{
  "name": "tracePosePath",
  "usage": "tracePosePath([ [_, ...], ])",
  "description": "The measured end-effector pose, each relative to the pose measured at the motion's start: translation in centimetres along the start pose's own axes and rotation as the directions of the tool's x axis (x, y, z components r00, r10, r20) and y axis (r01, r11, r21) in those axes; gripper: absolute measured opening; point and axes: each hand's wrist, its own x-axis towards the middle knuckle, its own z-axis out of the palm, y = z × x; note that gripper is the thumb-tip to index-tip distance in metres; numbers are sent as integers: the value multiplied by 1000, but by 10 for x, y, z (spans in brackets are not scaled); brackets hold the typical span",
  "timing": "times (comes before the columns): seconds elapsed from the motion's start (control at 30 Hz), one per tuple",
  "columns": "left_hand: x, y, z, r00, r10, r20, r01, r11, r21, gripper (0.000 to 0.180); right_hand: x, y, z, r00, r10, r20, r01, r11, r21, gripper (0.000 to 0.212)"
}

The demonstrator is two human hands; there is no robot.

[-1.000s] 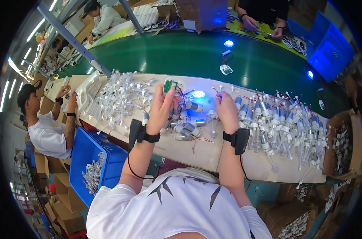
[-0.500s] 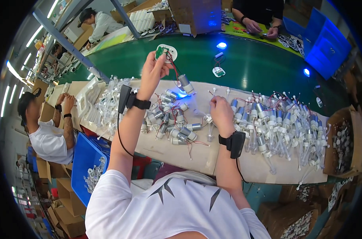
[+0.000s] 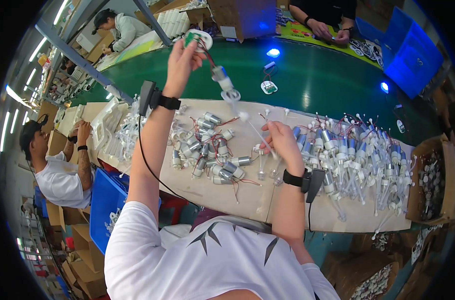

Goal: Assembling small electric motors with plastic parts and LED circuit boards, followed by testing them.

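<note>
Raised over the near edge of the green belt, my left hand (image 3: 181,64) grips a white oval cap (image 3: 204,39) with a green circuit board (image 3: 191,38). Red and black wires run down from it to a hanging silver-and-white cylinder (image 3: 220,77). Below that cylinder is a clear-white ring piece (image 3: 231,96). My right hand (image 3: 283,141) is above the worktable, its fingers curled round a thin whitish tube (image 3: 259,133) slanting up toward the ring. Whether tube and ring are joined is blurred. Several loose silver-and-white cylinders (image 3: 207,150) with wires lie between my forearms.
Many tubed assemblies (image 3: 347,155) are heaped at right beside a cardboard box (image 3: 432,175). Clear plastic parts (image 3: 130,137) lie left, above a blue bin (image 3: 105,200). A glowing blue light (image 3: 273,52) and a wired white cap (image 3: 269,87) sit on the green belt (image 3: 317,90). Co-workers sit nearby.
My left hand has moved up and left, lifting the cap and its cylinder away from the pile. My right hand has lowered slightly, and the tube now shows at its fingers.
</note>
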Motion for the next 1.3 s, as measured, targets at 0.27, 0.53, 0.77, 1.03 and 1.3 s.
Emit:
tracePosePath([
  [0.27, 63, -20, -60, 973, 58, -224, -119, 955, -273, 21, -1, 11, -3, 997, -63, -52, 64, 998, 18, 29],
  [0.53, 80, -125, -121, 948, -93, -304, 66, 993, -98, 45, -8, 2, 17, 985, -146, -93, 85, 876, -475, 26],
  [0.77, 13, -132, -92, 917, -320, -237, 391, 836, 384, 40, -9, -3, 21, 979, -206, -11, 182, 889, -420, 19],
  [1.03, -125, -35, -69, 999, -23, 24, 8, 866, 500, 22, -29, 5, 46, 903, -282, 325, 430, 606, -669, 28],
  [1.3, -262, -50, -102, 891, -195, -410, 317, 913, 256, 18, -20, -21, 38, 949, -81, 306, 252, 776, -578, 24],
])
